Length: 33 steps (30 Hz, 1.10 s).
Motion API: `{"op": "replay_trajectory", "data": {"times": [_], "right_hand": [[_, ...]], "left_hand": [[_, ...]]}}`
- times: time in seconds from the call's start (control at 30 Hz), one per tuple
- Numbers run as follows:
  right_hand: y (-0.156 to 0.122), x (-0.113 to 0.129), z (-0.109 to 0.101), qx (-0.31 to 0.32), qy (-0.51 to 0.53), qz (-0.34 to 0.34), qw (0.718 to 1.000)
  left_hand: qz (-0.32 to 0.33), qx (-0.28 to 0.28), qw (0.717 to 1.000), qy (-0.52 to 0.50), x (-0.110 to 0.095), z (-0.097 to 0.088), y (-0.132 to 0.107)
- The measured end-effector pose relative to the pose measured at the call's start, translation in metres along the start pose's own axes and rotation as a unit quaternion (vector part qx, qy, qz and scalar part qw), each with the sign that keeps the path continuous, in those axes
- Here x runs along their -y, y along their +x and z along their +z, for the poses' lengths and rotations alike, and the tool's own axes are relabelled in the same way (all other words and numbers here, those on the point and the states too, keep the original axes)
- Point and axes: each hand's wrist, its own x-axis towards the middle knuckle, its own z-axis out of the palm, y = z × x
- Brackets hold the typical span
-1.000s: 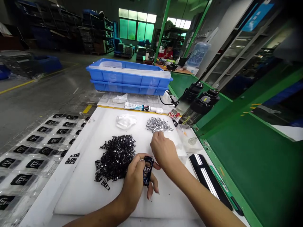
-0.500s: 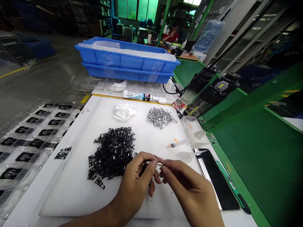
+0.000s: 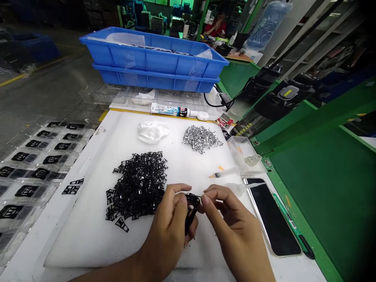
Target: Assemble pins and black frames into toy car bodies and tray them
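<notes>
My left hand is closed around a black plastic part with an open frame, held over the white foam pad. Thumb and index finger of my right hand pinch at the part's upper right end, on what looks like a thin metal pin, mostly hidden by the fingertips. Left of my hands lies a heap of small black plastic frames. Farther back on the pad is a pile of small silver pins, with a crumpled white cloth-like piece beside it.
Stacked blue bins stand behind the pad, a glue tube before them. On the right are a syringe, a phone, a green pen and a clear tray. Trays of black parts lie left. A person sits far back.
The black part has turned into clearer view in my left hand. My right fingers have shifted slightly, staying against its end. The camera view has tipped down a little.
</notes>
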Motion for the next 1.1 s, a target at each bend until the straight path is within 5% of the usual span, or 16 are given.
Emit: {"op": "replay_trajectory", "data": {"times": [0.13, 0.33, 0.5, 0.67, 0.87, 1.03, 1.1], "right_hand": [[-0.007, -0.001, 0.020, 0.009, 0.080, 0.011, 0.997], [-0.013, -0.008, 0.036, -0.076, 0.037, -0.027, 0.996], [-0.013, -0.008, 0.037, -0.117, 0.023, -0.060, 0.991], [-0.026, -0.003, 0.026, -0.068, -0.024, -0.044, 0.996], [-0.016, -0.012, -0.011, -0.326, -0.139, -0.057, 0.933], [0.020, -0.033, -0.039, -0.166, -0.175, -0.043, 0.970], [0.016, -0.034, -0.043, -0.169, -0.183, -0.058, 0.967]], "left_hand": [[0.008, 0.004, 1.000, 0.014, 0.003, -0.002, 0.000], [0.026, -0.023, 0.998, 0.056, 0.005, -0.003, -0.001], [0.059, -0.041, 0.989, 0.127, 0.008, -0.003, -0.003], [0.050, -0.031, 0.993, 0.106, 0.004, -0.002, -0.002], [-0.018, 0.002, 1.000, 0.020, -0.005, -0.002, 0.002], [-0.038, 0.033, 0.999, 0.002, -0.008, -0.003, 0.005], [-0.041, 0.029, 0.999, 0.008, -0.007, -0.003, 0.005]]}}
